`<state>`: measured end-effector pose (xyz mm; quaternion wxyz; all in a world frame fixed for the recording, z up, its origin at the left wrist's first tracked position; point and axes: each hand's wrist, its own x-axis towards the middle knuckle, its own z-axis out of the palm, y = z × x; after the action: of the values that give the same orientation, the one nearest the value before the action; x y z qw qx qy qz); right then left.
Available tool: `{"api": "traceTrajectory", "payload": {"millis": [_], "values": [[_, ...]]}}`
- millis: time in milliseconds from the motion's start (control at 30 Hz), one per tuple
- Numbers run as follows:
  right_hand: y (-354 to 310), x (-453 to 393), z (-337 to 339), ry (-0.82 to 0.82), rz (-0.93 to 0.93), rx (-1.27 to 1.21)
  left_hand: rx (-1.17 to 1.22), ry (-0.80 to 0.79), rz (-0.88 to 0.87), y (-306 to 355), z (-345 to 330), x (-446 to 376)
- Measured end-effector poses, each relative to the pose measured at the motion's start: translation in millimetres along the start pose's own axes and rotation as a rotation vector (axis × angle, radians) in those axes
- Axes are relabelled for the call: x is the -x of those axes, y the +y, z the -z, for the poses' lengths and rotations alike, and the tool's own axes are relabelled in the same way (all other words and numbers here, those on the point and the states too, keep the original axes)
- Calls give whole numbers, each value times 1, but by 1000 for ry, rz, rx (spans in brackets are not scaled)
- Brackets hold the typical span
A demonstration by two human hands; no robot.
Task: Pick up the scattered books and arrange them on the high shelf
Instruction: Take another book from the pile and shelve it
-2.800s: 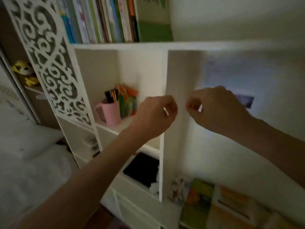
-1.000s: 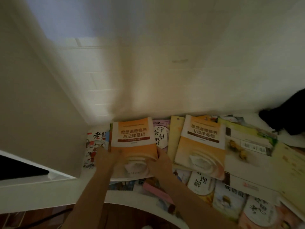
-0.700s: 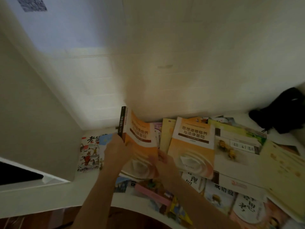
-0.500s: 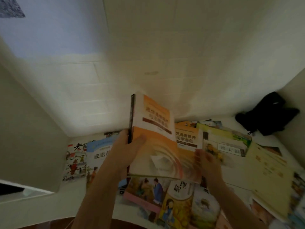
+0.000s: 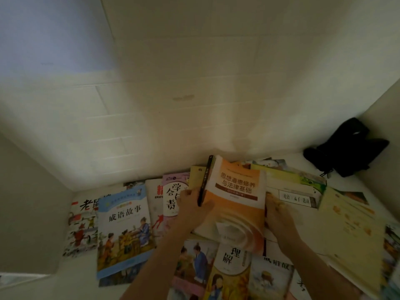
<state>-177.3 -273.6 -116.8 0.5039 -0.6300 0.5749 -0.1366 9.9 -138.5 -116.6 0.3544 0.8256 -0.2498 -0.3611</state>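
From my feed I see a black bag [image 5: 346, 148] slumped in the far right corner, against the right-hand side panel [image 5: 381, 100]. A white brick-patterned wall [image 5: 173, 83] fills most of the view behind the white bench [image 5: 368, 182]. A plain pale panel [image 5: 28, 202] closes the left side, with bluish light on the wall's upper left.

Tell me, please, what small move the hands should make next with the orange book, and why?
Probably lift the orange book clear of the pile. The left hand grips its spine edge, the right hand is at its other edge, and it sits tilted over the scattered books, not yet on the high shelf.
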Motion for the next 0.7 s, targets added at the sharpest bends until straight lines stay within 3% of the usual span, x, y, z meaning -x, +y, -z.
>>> {"api": "traceTrajectory", "payload": {"millis": [133, 300, 500, 700], "values": [[-26, 23, -3, -6, 39, 125, 153, -34, 46, 19, 0, 7], [-26, 28, -14, 30, 72, 132, 497, -64, 263, 22, 12, 1], [-39, 22, -37, -96, 137, 216, 127, 23, 285, -9, 14, -22], [-25, 26, -45, -96, 93, 198, 440, -62, 286, -10, 23, -32]]}}
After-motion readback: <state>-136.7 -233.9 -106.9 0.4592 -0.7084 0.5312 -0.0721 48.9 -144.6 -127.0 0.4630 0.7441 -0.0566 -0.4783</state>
